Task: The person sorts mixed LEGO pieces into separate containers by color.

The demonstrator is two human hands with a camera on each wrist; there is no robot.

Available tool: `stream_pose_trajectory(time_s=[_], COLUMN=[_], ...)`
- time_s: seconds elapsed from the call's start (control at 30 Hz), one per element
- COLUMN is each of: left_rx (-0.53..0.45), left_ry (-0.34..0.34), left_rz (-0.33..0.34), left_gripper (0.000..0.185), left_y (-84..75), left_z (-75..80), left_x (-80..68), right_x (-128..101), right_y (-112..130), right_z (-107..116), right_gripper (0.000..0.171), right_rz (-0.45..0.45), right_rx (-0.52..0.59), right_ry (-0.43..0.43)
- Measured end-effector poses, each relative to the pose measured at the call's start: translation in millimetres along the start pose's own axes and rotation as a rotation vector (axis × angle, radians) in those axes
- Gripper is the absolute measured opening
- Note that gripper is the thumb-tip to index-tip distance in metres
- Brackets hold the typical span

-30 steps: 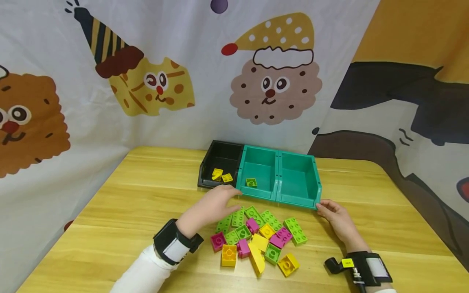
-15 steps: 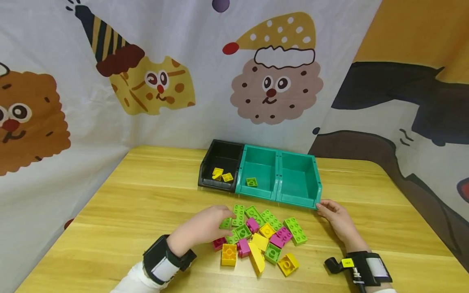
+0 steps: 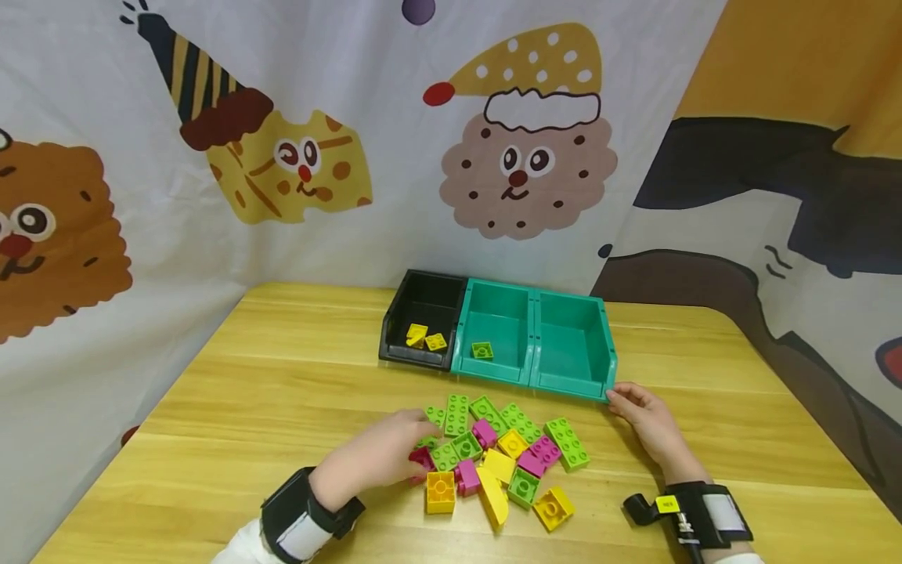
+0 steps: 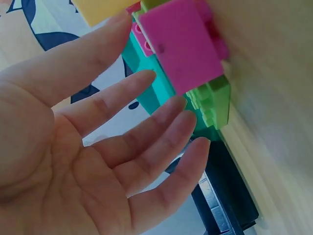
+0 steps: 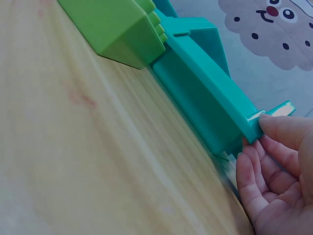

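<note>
the left hand [image 3: 384, 457] is down at the left edge of the pile of plastic building bricks [image 3: 493, 450] on the wooden table [image 3: 282, 376], fingers loose and spread apart, not gripping anything. the left wrist view shows the open palm right by a magenta square plastic brick [image 4: 183, 44], fingertips close to it but i can't tell if they actually touch. in the head view that magenta brick [image 3: 421, 459] sits half tucked under the fingers.

the right hand [image 3: 644, 423] has its fingertips [image 5: 279, 132] curled onto the front right corner of the teal plastic double bin [image 3: 539, 380], thumb on top of the rim, looks like it's steadying it.

handling-wise: i'd say these bricks are light, rigid, hard and a bit slick, not fragile at all. best grab is probably a pinch across two opposite flat sides, since the studded top gives less to hold. the magenta one has a lime green brick [image 3: 445, 456] just beside it and a yellow square brick [image 3: 440, 492] near its front, so its free side is the left, where the hand is.

room: lots of bare table to the left of the pile and in front of the bins. the black plastic bin [image 3: 423, 317] holds two yellow bricks, the left teal compartment one green brick, the right one looks empty. the bin walls rise at the back and dip at the front, so dropping in from above the front lip looks easiest.
</note>
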State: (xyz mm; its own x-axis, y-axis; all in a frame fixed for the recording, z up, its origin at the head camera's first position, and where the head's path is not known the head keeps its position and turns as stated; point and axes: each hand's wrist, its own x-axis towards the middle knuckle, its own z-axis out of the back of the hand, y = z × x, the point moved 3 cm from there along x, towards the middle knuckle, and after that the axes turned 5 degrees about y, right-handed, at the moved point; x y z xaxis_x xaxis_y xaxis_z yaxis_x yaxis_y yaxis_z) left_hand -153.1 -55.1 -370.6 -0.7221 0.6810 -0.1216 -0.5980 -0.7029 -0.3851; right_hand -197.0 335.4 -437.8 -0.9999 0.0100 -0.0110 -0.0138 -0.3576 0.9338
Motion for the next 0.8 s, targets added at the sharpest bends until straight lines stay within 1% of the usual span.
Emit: stream_pose_trajectory(time_s=[0.2, 0.27, 0.43, 0.57, 0.8], left_rx=[-0.015, -0.006, 0.023, 0.011, 0.001], left_ry=[-0.010, -0.015, 0.012, 0.028, 0.012], left_rz=[0.005, 0.001, -0.014, -0.011, -0.008], left_gripper=[0.039, 0.037, 0.032, 0.030, 0.026], left_y=[0.5, 0.7, 1.0, 2.1, 3.5], left_z=[-3.5, -4.5, -8.3, -10.4, -13.0], left_x=[-3.3, -4.0, -5.7, -5.1, -3.8], right_x=[0.2, 0.1, 0.3, 1.0, 0.7], right_y=[0.4, 0.4, -0.6, -0.5, -0.6], right_z=[0.5, 0.5, 0.6, 0.9, 0.2], right_gripper=[0.030, 0.029, 0.031, 0.031, 0.034], right_rz=[-0.003, -0.003, -0.005, -0.008, -0.015], right_rx=[0.017, 0.020, 0.015, 0.011, 0.012], right_ry=[0.004, 0.005, 0.008, 0.005, -0.003])
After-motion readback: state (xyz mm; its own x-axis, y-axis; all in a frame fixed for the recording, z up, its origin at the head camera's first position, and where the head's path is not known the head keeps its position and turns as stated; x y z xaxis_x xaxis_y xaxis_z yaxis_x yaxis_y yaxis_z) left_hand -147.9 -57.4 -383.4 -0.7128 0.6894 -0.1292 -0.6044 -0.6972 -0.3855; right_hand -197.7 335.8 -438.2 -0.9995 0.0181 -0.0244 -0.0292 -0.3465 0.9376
